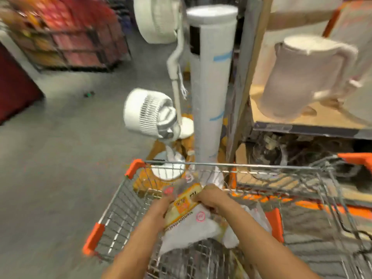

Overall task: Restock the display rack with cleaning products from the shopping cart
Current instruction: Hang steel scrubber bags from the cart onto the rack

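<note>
A wire shopping cart [112,206] with orange corner guards fills the lower middle of the head view. Inside it, both my hands grip one yellow and orange packet [184,202] in clear plastic with printed text. My left hand [161,208] holds its left end and my right hand [211,198] clasps its right end. White plastic bags [193,230] lie under the packet in the basket. The display rack [302,127] stands at the right, with a wooden shelf board and a dark front edge.
A white jug [302,77] sits on the rack's shelf. A tall white tower fan [209,81], a small white desk fan [149,113] and a stand fan pole stand on the floor ahead. Red-stocked wire shelving [70,37] is at the far left. A second cart [354,158] is at the right.
</note>
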Demonstrator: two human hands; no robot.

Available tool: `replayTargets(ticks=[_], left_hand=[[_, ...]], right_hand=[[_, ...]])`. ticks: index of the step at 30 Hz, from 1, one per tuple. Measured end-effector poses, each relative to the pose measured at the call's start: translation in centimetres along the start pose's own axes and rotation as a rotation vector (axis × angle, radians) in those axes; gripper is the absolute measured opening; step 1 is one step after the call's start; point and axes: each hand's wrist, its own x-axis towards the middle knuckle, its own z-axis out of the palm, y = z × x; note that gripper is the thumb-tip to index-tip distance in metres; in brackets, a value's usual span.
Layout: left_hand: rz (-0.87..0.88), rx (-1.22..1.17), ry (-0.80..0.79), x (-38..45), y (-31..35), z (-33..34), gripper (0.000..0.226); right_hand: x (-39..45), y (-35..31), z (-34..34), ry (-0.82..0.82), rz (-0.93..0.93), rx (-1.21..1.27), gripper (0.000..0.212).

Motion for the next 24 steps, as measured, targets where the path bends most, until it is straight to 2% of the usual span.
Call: replayTargets(ticks=[4, 7, 9, 15, 19, 21, 24], left_hand=[[0.302, 0.013, 0.176, -6.7, 7.4, -2.8, 0.010], [0.510, 0.021, 0.384, -11.8, 11.4, -7.9, 0.035], [0.631, 0.036, 0.481, -15.6, 12.9, -12.0, 0.018], [0.874, -0.048, 0.809, -28.5, 12.8, -23.5, 0.017], [1.046, -0.115, 1.022, -38.6, 10.9, -28.7, 0.009], [1.133, -0.112, 1.109, -43.1, 9.7, -31.2, 0.031], [1.217, -0.071, 1.344, -50.6, 7.3, -33.6, 0.071]], right_hand=[[-3.2, -9.5, 1.4, 0.052, -0.309, -0.046, 0.023], [-5.9, -16.2, 4.4, -0.022, -0.490, -0.010, 0.012], [-8.3, -20.3, 7.4, -0.096, -0.595, -0.039, 0.010], [-17.3, -28.6, 19.2, -0.364, -0.872, -0.006, 0.011], [-25.3, -31.0, 26.2, -0.551, -1.070, 0.203, 0.018], [-29.1, -31.8, 29.1, -0.668, -1.173, 0.286, 0.020], [-34.4, -33.1, 32.8, -0.820, -1.353, 0.266, 0.023]])
